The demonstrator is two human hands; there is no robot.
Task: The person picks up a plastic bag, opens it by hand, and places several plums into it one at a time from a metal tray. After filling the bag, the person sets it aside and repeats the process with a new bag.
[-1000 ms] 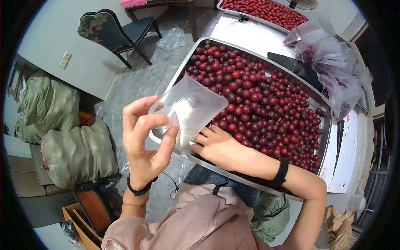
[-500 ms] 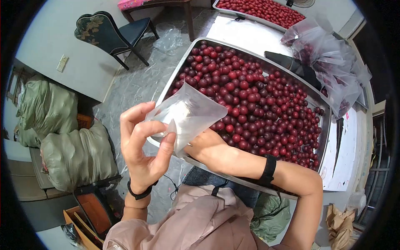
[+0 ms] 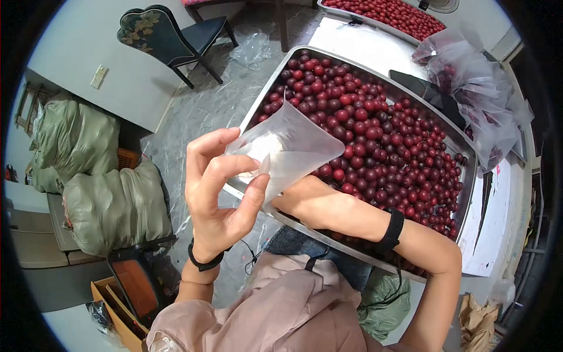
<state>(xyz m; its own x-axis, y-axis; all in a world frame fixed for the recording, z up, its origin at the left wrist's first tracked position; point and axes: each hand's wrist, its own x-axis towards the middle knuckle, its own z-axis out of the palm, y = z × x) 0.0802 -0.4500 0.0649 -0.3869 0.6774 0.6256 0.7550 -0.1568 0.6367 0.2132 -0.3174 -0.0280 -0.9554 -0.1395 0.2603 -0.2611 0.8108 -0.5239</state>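
Slipped from sight since a second ago, the fingers of the right hand (image 3: pixel 291 196) now sit behind the clear bag (image 3: pixel 293 146), where then they lay spread on the tray's near edge; the left hand (image 3: pixel 220 193) and the bag ride a little higher in view. On the white table (image 3: pixel 352 44) lies a long steel tray (image 3: pixel 256 104), filled with dark red fruit (image 3: pixel 387 141); beyond its far side stand filled plastic bags (image 3: pixel 475 100); green sacks (image 3: pixel 111 205) sit on the floor to the left. The bag is held up over the tray's near left corner, tilted, mouth toward the person; the left hand is raised, palm facing in, its grip pinching the bag's mouth between thumb and bent forefinger. The right forearm (image 3: pixel 346 214) lies across the tray's near rim, wrist angled toward the bag; whether that grip is clenched or loose cannot be told. A black wristband (image 3: pixel 202 264) circles the left wrist.
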